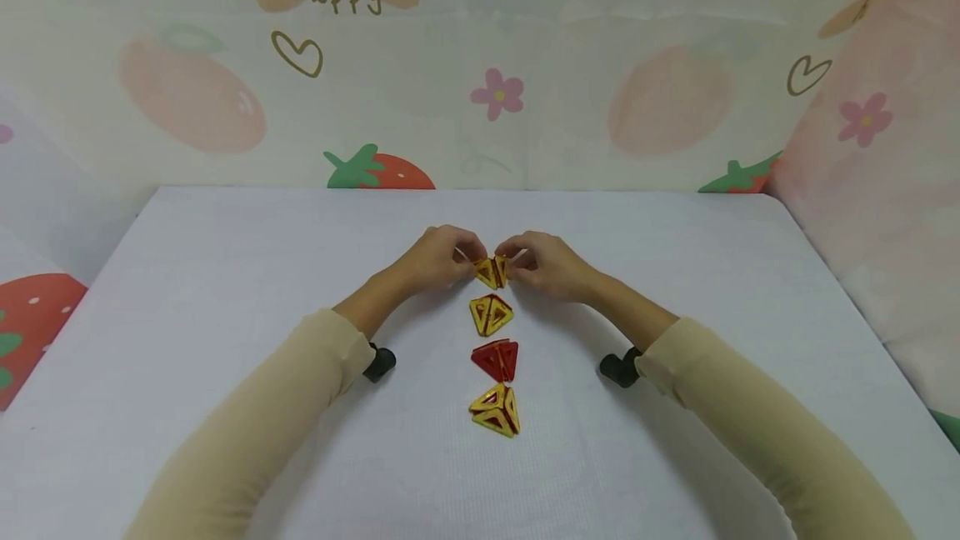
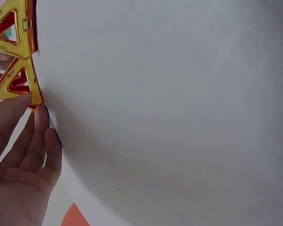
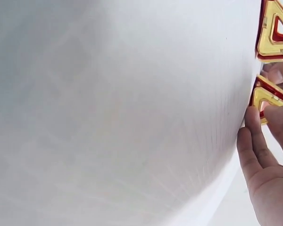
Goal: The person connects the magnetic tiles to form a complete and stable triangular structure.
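At the far end of a row, a yellow pyramid of triangular magnetic tiles point(image 1: 492, 272) stands between the two hands. The left hand point(image 1: 444, 258) pinches its left side with thumb and fingers; in the left wrist view that hand point(image 2: 26, 150) covers the pyramid's lower corner. From the other side, the right hand point(image 1: 549, 267) pinches the same pyramid, and the right wrist view shows its thumb and fingers point(image 3: 252, 115) against a yellow tile with a red edge. Nearer the body follow another yellow pyramid point(image 1: 491, 316), a red pyramid point(image 1: 496, 360) and a yellow pyramid point(image 1: 496, 411).
The pyramids stand in a line down the middle of a white table point(image 1: 225, 273). Behind it hangs a printed cloth point(image 1: 555, 40) with strawberries and hearts. Dark wrist devices sit at the left cuff point(image 1: 380, 363) and the right cuff point(image 1: 620, 368).
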`<state>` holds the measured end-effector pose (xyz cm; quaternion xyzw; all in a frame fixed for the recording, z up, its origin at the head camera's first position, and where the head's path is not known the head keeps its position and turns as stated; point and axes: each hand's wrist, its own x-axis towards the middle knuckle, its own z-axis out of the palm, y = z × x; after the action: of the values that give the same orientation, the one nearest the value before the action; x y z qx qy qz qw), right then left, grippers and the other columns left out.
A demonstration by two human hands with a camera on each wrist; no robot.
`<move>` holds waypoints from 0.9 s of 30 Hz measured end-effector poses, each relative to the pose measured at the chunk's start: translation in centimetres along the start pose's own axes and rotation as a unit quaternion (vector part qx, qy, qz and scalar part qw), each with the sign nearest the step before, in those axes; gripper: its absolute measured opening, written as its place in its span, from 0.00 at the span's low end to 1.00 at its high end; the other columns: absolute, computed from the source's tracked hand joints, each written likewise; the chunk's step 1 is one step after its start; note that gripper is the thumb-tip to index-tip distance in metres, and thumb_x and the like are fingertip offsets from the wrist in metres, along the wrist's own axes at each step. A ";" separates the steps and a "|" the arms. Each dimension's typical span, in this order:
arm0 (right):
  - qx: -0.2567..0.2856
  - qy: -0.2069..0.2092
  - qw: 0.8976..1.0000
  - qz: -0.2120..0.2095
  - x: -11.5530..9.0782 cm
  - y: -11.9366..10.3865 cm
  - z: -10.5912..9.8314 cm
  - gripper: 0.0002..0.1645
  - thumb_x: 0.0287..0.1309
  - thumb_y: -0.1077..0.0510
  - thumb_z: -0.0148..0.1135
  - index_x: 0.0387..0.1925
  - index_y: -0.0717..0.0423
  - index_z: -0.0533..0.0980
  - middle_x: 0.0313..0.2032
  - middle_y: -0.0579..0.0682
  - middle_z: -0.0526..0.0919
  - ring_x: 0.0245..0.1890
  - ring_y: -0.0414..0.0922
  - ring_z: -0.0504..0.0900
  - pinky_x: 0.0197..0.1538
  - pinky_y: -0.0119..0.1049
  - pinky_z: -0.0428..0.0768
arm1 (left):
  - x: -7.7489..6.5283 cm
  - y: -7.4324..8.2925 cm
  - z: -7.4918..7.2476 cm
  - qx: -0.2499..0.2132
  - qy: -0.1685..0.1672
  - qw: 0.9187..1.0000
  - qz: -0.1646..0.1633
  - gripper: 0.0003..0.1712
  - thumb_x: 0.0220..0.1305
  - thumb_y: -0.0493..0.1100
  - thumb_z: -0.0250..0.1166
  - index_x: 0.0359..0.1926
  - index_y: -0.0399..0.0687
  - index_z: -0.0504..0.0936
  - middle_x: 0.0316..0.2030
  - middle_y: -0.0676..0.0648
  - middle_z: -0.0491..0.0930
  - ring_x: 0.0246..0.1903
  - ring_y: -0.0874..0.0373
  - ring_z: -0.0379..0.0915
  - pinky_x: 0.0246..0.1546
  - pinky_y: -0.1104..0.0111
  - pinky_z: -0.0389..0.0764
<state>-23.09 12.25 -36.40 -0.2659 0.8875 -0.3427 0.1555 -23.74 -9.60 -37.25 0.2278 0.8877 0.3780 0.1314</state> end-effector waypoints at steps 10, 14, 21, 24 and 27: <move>0.005 -0.002 1.000 -0.014 -0.4 0.0 0.2 0.21 0.64 0.69 0.60 0.59 0.66 0.75 0.57 0.60 0.78 0.55 0.54 0.81 0.58 0.46 0.78 | -0.5 -0.1 0.2 0.005 0.003 1.000 0.012 0.09 0.64 0.31 0.64 0.45 0.38 0.84 0.44 0.44 0.84 0.46 0.52 0.79 0.52 0.61 0.79; 0.005 -0.001 1.000 -0.016 -0.4 0.1 0.3 0.21 0.64 0.69 0.60 0.59 0.66 0.75 0.56 0.60 0.78 0.55 0.54 0.81 0.58 0.45 0.78 | -0.7 0.0 0.2 0.006 0.002 1.000 0.017 0.09 0.64 0.31 0.64 0.45 0.38 0.84 0.44 0.44 0.84 0.47 0.53 0.79 0.52 0.61 0.79; 0.006 -0.002 1.000 -0.020 -0.6 0.0 0.4 0.21 0.64 0.69 0.59 0.59 0.66 0.75 0.56 0.60 0.79 0.55 0.54 0.81 0.58 0.46 0.78 | -0.8 0.0 0.4 0.004 0.000 1.000 0.020 0.09 0.64 0.31 0.64 0.45 0.38 0.84 0.43 0.44 0.85 0.46 0.53 0.79 0.51 0.61 0.79; 0.007 -0.002 1.000 -0.019 -0.7 0.0 0.5 0.21 0.64 0.69 0.59 0.59 0.66 0.75 0.56 0.60 0.79 0.55 0.54 0.81 0.58 0.46 0.78 | -0.8 -0.1 0.4 0.004 -0.001 1.000 0.021 0.09 0.64 0.31 0.64 0.45 0.39 0.84 0.43 0.45 0.85 0.45 0.53 0.79 0.51 0.61 0.79; 0.009 -0.001 1.000 -0.019 -0.7 0.1 0.5 0.21 0.64 0.69 0.59 0.58 0.65 0.75 0.56 0.60 0.79 0.55 0.54 0.81 0.58 0.46 0.78 | -0.9 -0.1 0.4 0.006 0.002 1.000 0.023 0.09 0.64 0.31 0.64 0.45 0.39 0.84 0.43 0.45 0.85 0.45 0.53 0.79 0.51 0.61 0.79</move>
<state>-22.27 12.45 -36.72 -0.2817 0.8788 -0.3538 0.1521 -22.80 -9.86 -37.53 0.2487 0.8848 0.3757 0.1193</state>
